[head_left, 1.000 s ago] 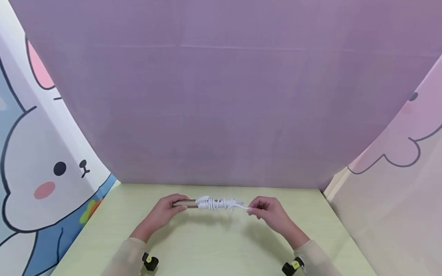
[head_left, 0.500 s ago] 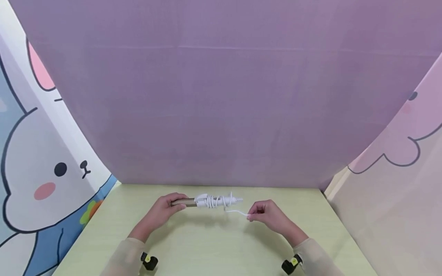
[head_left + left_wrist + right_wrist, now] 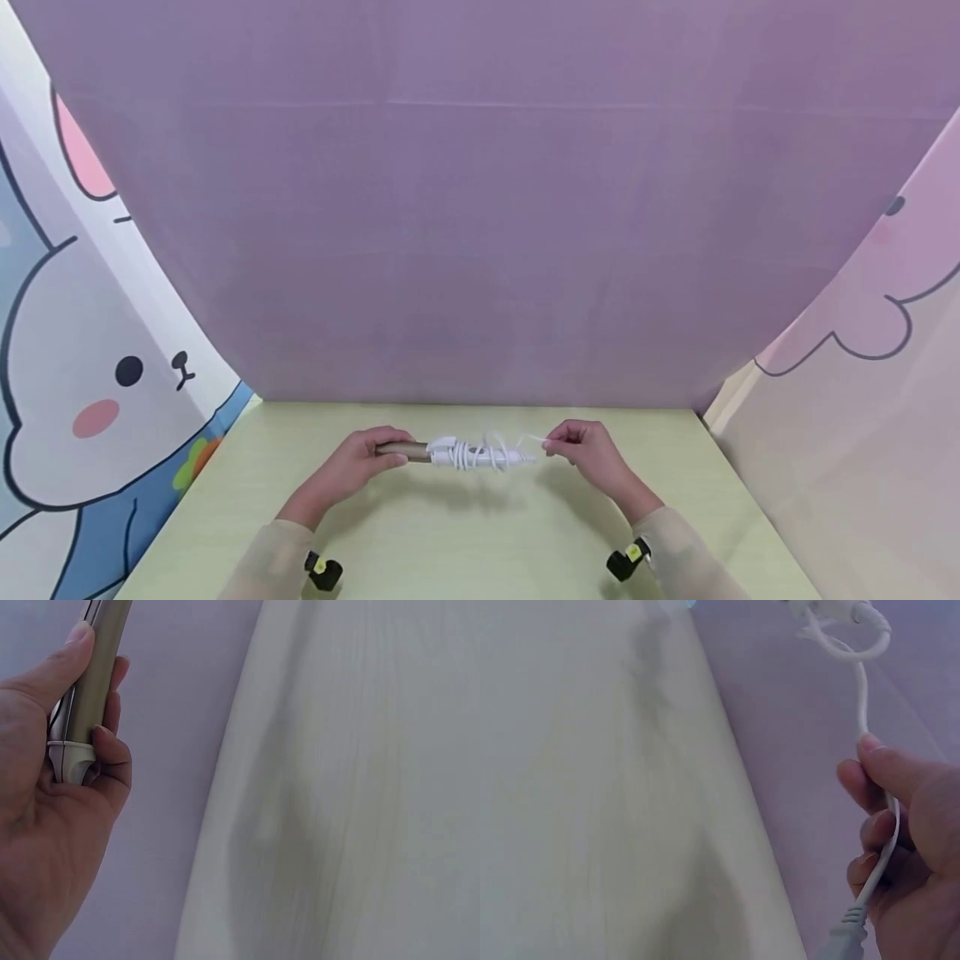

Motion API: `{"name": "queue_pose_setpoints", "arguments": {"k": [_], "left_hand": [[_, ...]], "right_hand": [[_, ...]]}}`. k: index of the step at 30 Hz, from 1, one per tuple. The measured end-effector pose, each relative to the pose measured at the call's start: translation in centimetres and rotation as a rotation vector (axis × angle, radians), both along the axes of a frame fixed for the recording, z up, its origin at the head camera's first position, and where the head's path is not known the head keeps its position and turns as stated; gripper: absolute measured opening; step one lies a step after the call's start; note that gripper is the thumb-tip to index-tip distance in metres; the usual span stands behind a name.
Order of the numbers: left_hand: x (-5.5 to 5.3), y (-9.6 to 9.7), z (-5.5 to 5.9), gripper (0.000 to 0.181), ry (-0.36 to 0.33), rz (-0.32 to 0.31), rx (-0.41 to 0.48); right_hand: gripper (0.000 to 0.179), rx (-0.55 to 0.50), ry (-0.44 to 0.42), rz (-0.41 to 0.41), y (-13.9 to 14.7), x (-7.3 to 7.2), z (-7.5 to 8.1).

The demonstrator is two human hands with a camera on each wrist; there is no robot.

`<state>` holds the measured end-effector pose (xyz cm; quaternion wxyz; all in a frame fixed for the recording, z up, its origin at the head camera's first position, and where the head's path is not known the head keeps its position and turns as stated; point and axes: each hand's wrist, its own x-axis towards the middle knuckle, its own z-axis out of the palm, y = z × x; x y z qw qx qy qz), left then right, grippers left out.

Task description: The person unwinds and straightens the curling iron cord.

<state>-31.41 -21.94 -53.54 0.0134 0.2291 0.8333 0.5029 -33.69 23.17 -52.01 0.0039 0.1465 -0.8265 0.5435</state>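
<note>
My left hand [image 3: 358,465] grips the gold barrel of a curling iron [image 3: 402,451], held level above the table. In the left wrist view, thumb and fingers wrap around the barrel [image 3: 96,682], with its white tip [image 3: 73,759] near the palm. The white handle [image 3: 438,452] points right, and several turns of white cord [image 3: 468,456] are wound around it. My right hand [image 3: 592,450] pinches the loose stretch of cord between thumb and fingers. In the right wrist view, this cord [image 3: 862,697] runs across the curled fingers down to a white plug [image 3: 843,941].
A pale wooden table [image 3: 465,542] lies below both hands. A purple cloth backdrop [image 3: 480,250] rises at its far edge. Printed cartoon panels stand at the left [image 3: 67,350] and right [image 3: 862,433]. Each wrist wears a small black camera [image 3: 324,572].
My right hand first dips, then rises with the cord, which now passes above the handle's end instead of below it. The left hand and curling iron stay nearly in place, the iron slightly lower.
</note>
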Motion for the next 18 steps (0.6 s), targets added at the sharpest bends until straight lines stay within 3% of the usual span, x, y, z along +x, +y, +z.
{"name": "queue_pose_setpoints", "arguments": {"k": [8,12,18], "left_hand": [[0.3,0.5,-0.3,0.025,0.014,-0.051,-0.038],[0.1,0.3,-0.6,0.026,0.032,0.003,-0.044],[-0.2,-0.1,-0.6,0.025,0.049,0.099,-0.043]], "right_hand": [[0.017,-0.178,0.03,-0.074,-0.4,-0.3,1.3],[0.017,-0.185,0.027,-0.027,-0.5,0.3,2.2],[0.008,-0.108,0.01,0.106,-0.3,1.6,3.2]]}}
